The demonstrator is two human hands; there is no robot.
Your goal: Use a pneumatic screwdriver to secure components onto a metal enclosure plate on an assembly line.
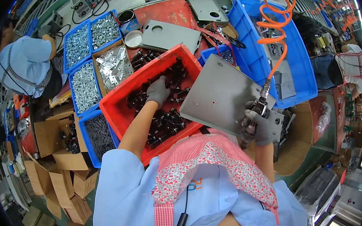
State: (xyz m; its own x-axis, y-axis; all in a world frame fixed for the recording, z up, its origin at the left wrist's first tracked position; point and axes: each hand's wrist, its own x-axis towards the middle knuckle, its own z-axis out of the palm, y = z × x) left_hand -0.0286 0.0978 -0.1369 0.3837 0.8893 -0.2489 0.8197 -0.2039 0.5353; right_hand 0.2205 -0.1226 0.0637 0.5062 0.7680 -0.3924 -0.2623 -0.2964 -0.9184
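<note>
My left hand point(158, 91), in a grey glove, reaches into a red plastic bin point(122, 118) among dark black metal-and-plastic parts point(164, 122). Its fingertips are lost among the parts, so whether it grips one cannot be told. My right hand point(258, 126), also gloved, is wrapped around a metal air screwdriver point(250, 131). An orange coiled hose point(277, 62) runs up from that tool. Just beyond the right hand lies a flat grey metal plate point(218, 96) with small holes, tilted and overlapping the red bin's right side.
Blue bins of nuts point(104, 32), screws point(85, 87) and dark pins point(100, 134) line the left. A box of metal brackets point(113, 66) sits beside them. A large blue crate point(295, 95) stands right, cardboard boxes point(72, 184) lower left. Another person point(26, 62) works at far left.
</note>
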